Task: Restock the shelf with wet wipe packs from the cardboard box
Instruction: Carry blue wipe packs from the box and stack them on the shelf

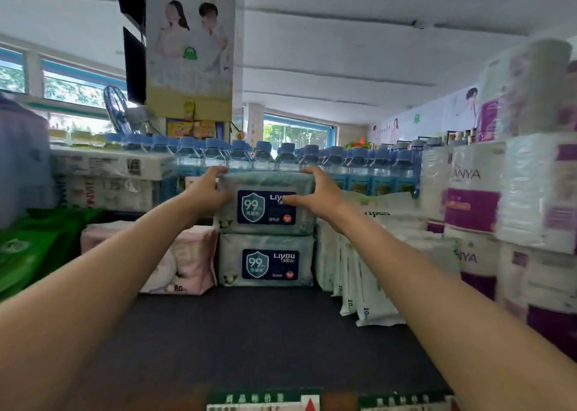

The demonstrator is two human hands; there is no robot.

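Two pale green wet wipe packs with dark blue "99" labels stand stacked at the back of the dark shelf (249, 332). The upper wet wipe pack (265, 220) rests on the lower wet wipe pack (265, 262). My left hand (207, 190) grips the upper pack's left end, fingers over its top edge. My right hand (315, 192) grips its right end, thumb across the label. The cardboard box is out of view.
Pink wipe packs (184, 260) sit left of the stack, green packs (28, 248) further left. White slim wipe packs (365, 279) stand to the right, beside purple-labelled paper rolls (474, 207). Blue-capped water bottles (281, 157) line up behind. Price tags (265, 401) run along the front edge.
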